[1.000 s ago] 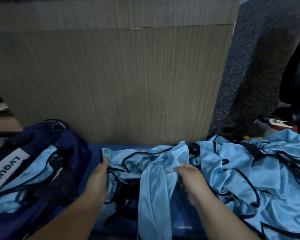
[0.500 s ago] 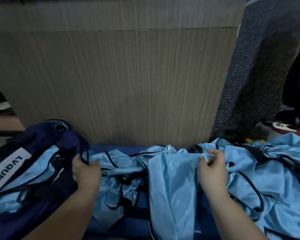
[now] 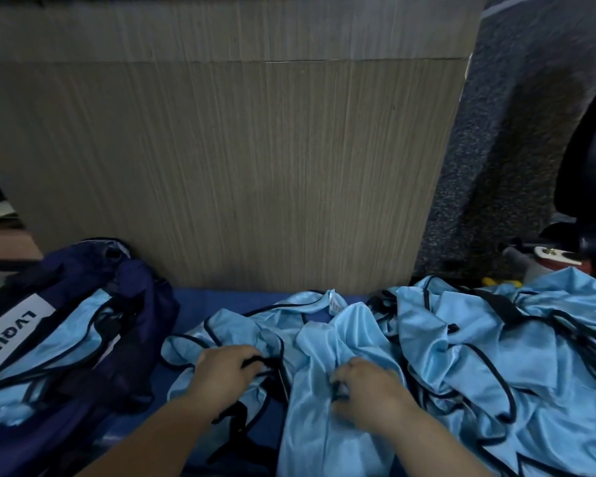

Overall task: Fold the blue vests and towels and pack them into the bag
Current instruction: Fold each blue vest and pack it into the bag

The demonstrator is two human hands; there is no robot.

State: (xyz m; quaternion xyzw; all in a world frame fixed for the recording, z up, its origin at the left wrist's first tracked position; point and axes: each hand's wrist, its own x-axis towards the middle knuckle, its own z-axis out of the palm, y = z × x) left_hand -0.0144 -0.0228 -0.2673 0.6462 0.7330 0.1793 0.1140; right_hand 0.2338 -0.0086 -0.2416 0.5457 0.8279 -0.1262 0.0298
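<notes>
A light blue vest (image 3: pixel 324 342) with black trim lies crumpled on the blue surface in front of me. My left hand (image 3: pixel 226 371) grips its black-edged fabric at the left side. My right hand (image 3: pixel 367 392) pinches the same vest's fabric a little to the right, fingers curled. A heap of more light blue vests (image 3: pixel 496 346) fills the right side. At the left lies the dark navy bag (image 3: pixel 93 342) with a white LVQUE label, open, with blue vests showing inside it.
A tall wood-grain panel (image 3: pixel 227 160) stands right behind the work surface. Grey carpet (image 3: pixel 496 139) shows at the right, with a red and white object (image 3: pixel 551 261) and a dark chair (image 3: pixel 589 160) beyond the heap.
Both hands have come down and towards each other on the vest; they were spread apart holding it up half a second ago. The vest has sunk into a crumpled fold.
</notes>
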